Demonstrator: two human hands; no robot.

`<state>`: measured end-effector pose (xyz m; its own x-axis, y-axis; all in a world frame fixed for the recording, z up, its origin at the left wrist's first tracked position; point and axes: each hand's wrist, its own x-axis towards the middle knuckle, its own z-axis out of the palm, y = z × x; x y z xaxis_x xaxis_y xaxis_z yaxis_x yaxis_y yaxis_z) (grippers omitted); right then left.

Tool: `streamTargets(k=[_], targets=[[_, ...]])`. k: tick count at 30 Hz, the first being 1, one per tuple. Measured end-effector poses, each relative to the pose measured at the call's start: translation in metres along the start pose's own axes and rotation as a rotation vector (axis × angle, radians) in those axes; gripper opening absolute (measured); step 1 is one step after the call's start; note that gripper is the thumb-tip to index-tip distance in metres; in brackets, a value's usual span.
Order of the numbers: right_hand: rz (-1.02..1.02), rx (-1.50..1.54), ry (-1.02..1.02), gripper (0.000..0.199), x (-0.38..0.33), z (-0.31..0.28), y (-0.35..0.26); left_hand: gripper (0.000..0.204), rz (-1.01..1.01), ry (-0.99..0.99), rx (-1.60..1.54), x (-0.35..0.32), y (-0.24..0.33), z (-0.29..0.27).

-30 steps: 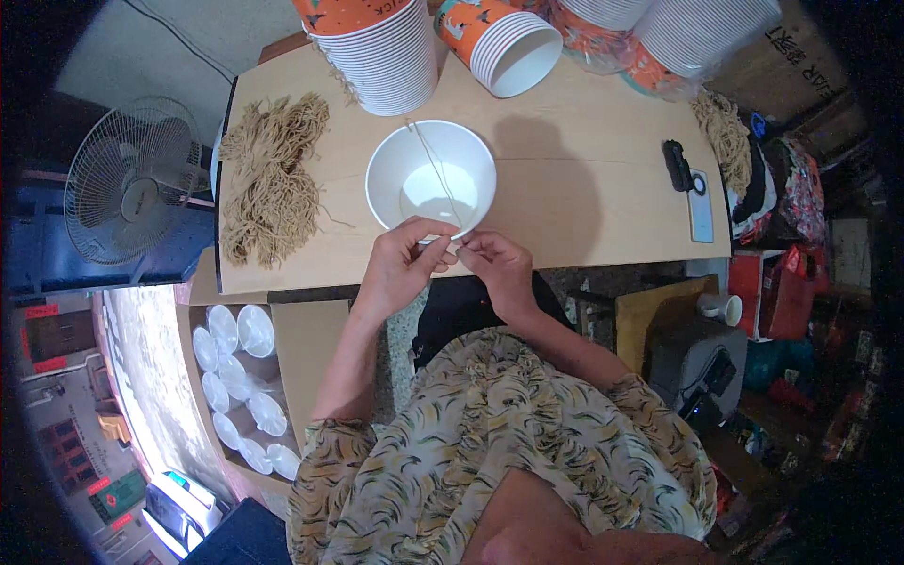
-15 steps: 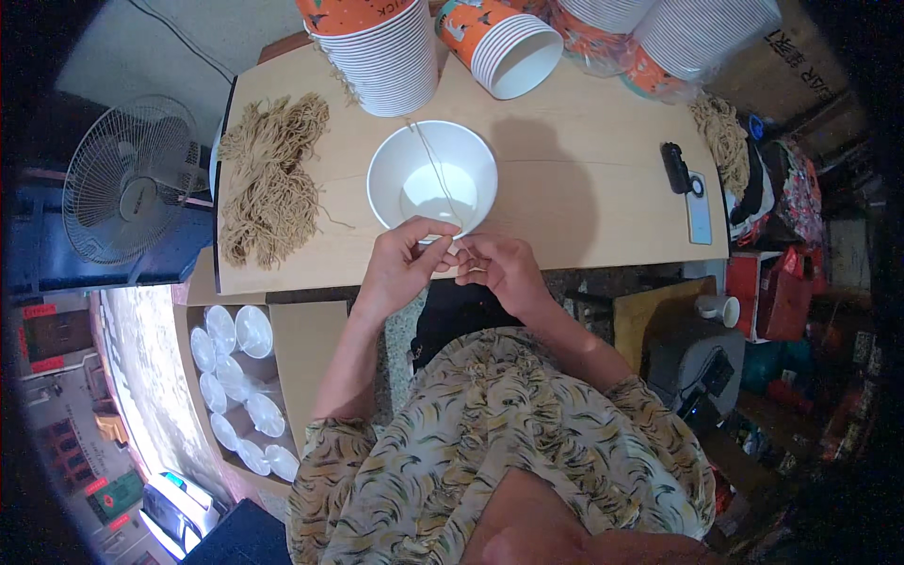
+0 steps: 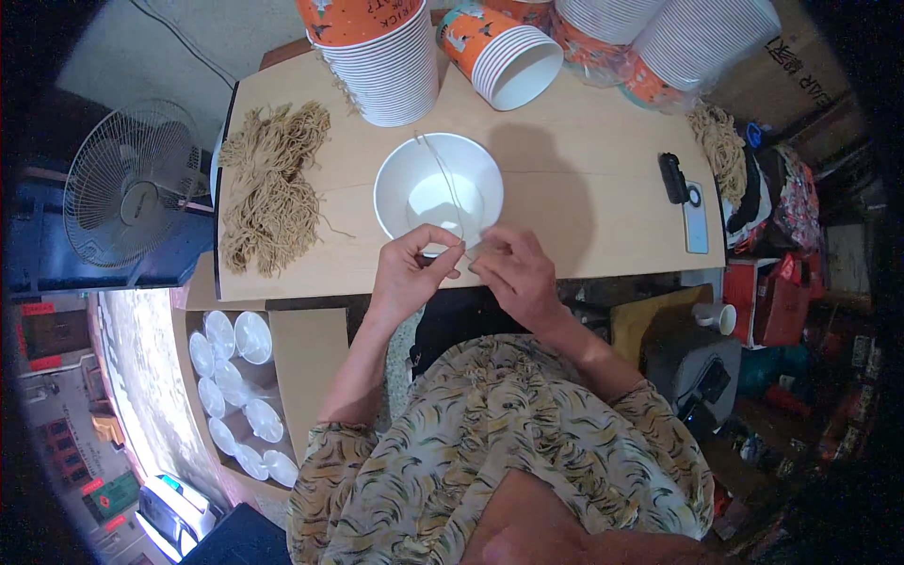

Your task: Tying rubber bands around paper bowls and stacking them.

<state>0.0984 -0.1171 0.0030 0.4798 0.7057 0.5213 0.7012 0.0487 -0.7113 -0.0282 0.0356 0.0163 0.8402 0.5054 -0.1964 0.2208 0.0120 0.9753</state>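
A white paper bucket (image 3: 390,196) stands at the table's near edge with its open top facing me. A thin tan cord (image 3: 449,181) runs doubled across its mouth from the far rim to my fingers. At the near rim my left hand (image 3: 408,275) pinches the cord between thumb and forefinger. Just right of it, my right hand (image 3: 520,276) has its thumb and fingertips closed on the cord's short end, slightly blurred. To the left lie two bundles of tan cords (image 3: 273,188). A tall stack of orange-and-white buckets (image 3: 381,80) rises behind the bucket.
More nested buckets (image 3: 513,61) lie on their side at the back, beside plastic-wrapped stacks (image 3: 702,47). A phone (image 3: 695,221) and a black device (image 3: 673,177) are at the right edge. A fan (image 3: 137,198) stands left; below it, a cardboard box (image 3: 311,377) holds clear plastic cups (image 3: 251,337).
My right hand has turned and drawn slightly away from my left fingertips. The bucket has shifted a little to the right. My left hand keeps its pinch.
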Motion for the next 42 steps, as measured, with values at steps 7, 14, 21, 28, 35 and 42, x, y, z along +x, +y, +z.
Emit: streamTargets(k=[7,14,21,28,35,42], targets=[[-0.216,-0.192,-0.205,0.016,0.008,-0.004,0.004,0.007,0.087,0.182,-0.05,-0.001,0.009,-0.001],[-0.363,-0.08,-0.373,0.012,0.04,-0.005,-0.018,0.009,0.059,0.174,-0.097,-0.007,0.025,-0.002],[-0.211,0.296,-0.56,0.01,0.051,0.0,-0.016,0.006,-0.101,0.011,-0.274,0.004,0.01,-0.024],[0.092,0.874,-0.388,0.007,0.066,-0.003,0.003,0.011,-0.089,-0.033,-0.278,0.006,0.012,-0.028],[0.029,0.534,-0.504,0.011,0.094,-0.023,-0.01,0.016,-0.053,-0.089,-0.23,0.008,0.02,-0.027],[-0.085,0.318,-0.561,0.013,0.101,-0.025,-0.024,0.014,0.023,-0.221,-0.475,0.01,0.027,-0.026]])
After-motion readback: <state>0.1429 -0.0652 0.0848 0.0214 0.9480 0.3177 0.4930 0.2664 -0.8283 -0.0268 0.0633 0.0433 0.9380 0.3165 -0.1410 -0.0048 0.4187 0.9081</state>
